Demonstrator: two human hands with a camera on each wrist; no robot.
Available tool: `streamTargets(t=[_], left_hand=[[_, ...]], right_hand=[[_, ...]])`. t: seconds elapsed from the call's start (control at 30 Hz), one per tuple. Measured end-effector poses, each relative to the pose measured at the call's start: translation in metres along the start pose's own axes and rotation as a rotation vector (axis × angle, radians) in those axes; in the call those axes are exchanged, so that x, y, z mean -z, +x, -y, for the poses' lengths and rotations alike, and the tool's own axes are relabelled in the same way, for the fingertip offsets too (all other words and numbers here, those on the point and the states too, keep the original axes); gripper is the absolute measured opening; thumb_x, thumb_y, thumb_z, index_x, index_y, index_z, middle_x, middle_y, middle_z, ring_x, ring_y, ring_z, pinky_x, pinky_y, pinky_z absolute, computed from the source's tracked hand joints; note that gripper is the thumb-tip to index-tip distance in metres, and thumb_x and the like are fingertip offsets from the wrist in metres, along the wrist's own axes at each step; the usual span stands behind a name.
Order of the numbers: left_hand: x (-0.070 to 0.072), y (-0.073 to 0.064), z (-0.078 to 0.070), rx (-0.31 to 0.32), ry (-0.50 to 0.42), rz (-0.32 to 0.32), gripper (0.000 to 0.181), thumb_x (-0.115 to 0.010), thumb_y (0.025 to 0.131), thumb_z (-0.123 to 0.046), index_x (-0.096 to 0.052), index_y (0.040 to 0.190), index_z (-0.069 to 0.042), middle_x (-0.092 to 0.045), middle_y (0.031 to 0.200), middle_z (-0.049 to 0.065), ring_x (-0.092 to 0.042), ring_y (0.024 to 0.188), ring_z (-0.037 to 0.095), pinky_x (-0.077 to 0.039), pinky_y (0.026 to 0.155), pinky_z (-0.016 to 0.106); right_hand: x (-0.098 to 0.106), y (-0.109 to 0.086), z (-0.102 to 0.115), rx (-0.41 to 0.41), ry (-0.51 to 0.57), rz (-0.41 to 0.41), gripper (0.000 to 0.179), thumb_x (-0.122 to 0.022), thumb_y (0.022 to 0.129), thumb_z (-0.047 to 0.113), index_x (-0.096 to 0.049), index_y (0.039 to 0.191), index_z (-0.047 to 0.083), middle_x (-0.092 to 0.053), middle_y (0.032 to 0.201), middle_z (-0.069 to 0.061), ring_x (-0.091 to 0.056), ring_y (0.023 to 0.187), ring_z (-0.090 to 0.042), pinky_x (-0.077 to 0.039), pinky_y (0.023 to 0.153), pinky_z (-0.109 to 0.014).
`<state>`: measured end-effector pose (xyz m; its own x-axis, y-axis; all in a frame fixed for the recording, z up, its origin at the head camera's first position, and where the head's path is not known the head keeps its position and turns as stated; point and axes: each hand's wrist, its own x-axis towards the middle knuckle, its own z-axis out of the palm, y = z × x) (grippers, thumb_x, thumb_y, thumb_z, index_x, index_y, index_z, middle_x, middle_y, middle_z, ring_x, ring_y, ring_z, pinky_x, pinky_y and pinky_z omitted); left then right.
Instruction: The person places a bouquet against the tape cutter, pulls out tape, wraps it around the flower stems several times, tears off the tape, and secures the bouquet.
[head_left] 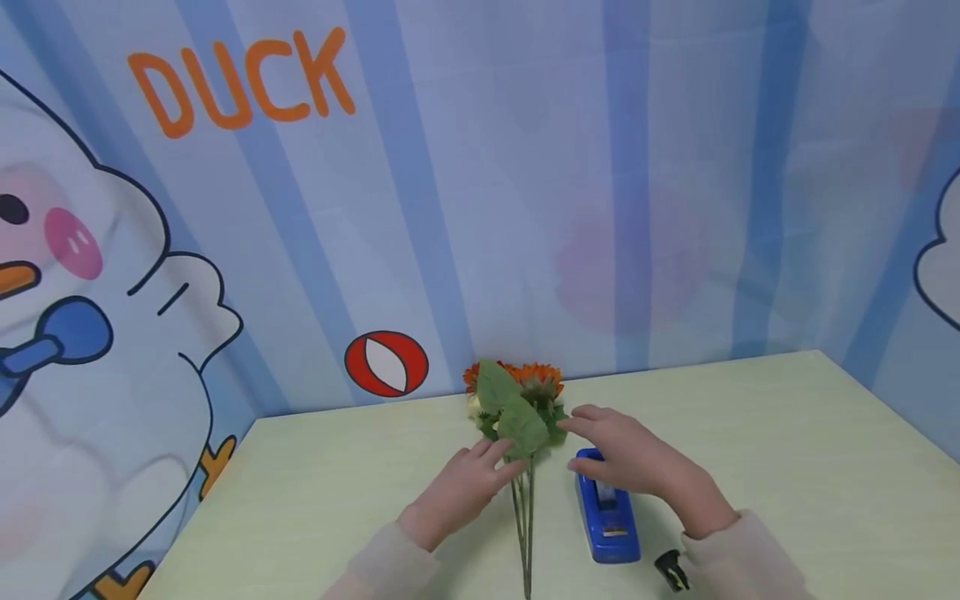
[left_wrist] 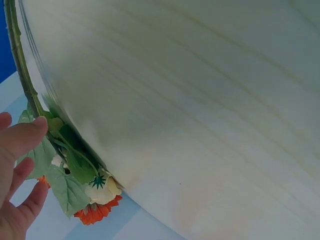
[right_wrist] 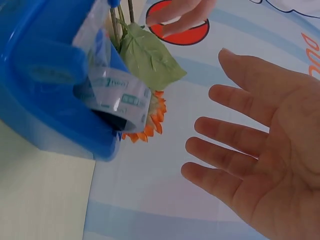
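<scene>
A bunch of artificial flowers (head_left: pixel 542 381) lies on the table, with orange and cream blooms at the far end and large green leaves (head_left: pixel 525 427). Its thin stems (head_left: pixel 523 521) point toward the near edge. My left hand (head_left: pixel 463 487) is at the left of the bunch, fingers loosely spread, its thumb right by the top of the stems in the left wrist view. On the other side, my right hand (head_left: pixel 633 454) hovers with fingers apart and nothing in them. Partly beneath it stands a blue tape dispenser (head_left: pixel 615 537) carrying a roll of clear printed tape (right_wrist: pixel 120 97).
A small black object (head_left: pixel 671 571) lies near the right sleeve, to the right of the dispenser. The pale table (head_left: pixel 337 500) meets a blue striped cloth backdrop (head_left: pixel 525 208) with duck drawings along its far and side edges.
</scene>
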<state>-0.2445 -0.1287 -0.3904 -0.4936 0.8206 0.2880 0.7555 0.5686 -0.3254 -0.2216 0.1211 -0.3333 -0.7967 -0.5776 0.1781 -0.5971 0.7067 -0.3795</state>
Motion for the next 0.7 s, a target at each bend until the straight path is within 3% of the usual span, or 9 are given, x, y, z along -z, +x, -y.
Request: streamTargets(t=[0.17, 0.37, 0.7], left_hand=[[-0.002, 0.004, -0.001, -0.032, 0.029, -0.012, 0.039, -0.069, 0.082, -0.003, -0.059, 0.115, -0.019, -0.053, 0.119, 0.007, -0.057, 0.091, 0.017, -0.049, 0.061, 0.025], [-0.004, 0.009, 0.0, -0.07, 0.033, -0.021, 0.037, -0.069, 0.082, -0.004, -0.06, 0.114, -0.02, -0.054, 0.116, 0.006, -0.057, 0.091, 0.016, -0.05, 0.062, 0.025], [-0.009, 0.015, 0.0, -0.054, 0.038, 0.058, 0.034, -0.068, 0.083, -0.006, -0.064, 0.111, -0.024, -0.055, 0.11, 0.003, -0.054, 0.087, 0.013, -0.048, 0.061, 0.022]], right_hand=[[-0.005, 0.004, 0.006, -0.003, -0.002, 0.017, 0.043, -0.066, 0.088, 0.022, -0.057, 0.123, -0.001, -0.053, 0.125, -0.019, -0.051, 0.114, -0.035, -0.044, 0.089, -0.048], [-0.009, 0.008, 0.012, 0.002, -0.006, 0.029, 0.036, -0.067, 0.086, 0.02, -0.061, 0.115, -0.001, -0.06, 0.116, -0.016, -0.055, 0.108, -0.032, -0.046, 0.086, -0.046], [-0.022, 0.015, 0.024, 0.056, 0.022, 0.012, 0.018, -0.071, 0.082, 0.014, -0.07, 0.094, 0.001, -0.069, 0.089, -0.006, -0.063, 0.079, -0.02, -0.05, 0.068, -0.033]])
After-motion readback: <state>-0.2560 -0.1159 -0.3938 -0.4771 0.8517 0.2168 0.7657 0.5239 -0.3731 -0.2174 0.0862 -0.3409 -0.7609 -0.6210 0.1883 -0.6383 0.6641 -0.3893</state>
